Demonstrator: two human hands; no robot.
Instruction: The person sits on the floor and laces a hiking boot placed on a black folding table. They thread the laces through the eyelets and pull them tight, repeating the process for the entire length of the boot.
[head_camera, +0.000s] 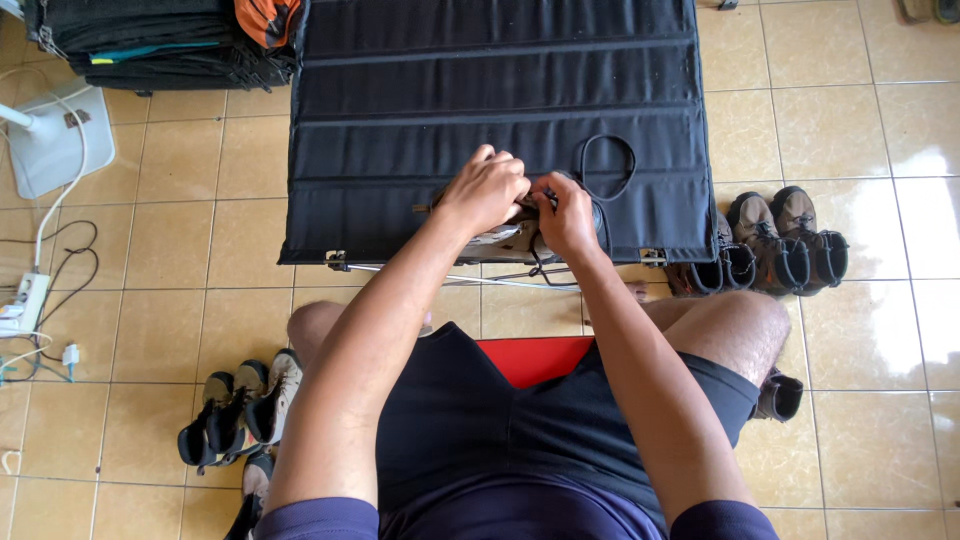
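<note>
A grey and brown shoe (508, 240) rests on the near edge of a black fabric folding table (400, 100). My left hand (483, 190) is closed over the top of the shoe. My right hand (566, 212) pinches its black lace (607, 165), which loops out onto the table surface to the right. Both hands touch each other over the shoe, and most of the shoe is hidden beneath them. I sit on a red seat (530, 358) with my knees under the table edge.
A pair of brown boots (785, 240) stands on the tiled floor at the right. More shoes (240, 410) lie at my lower left. A white fan base (55, 140), a power strip (25, 305) with cables, and folded dark fabric (160, 40) sit at the left.
</note>
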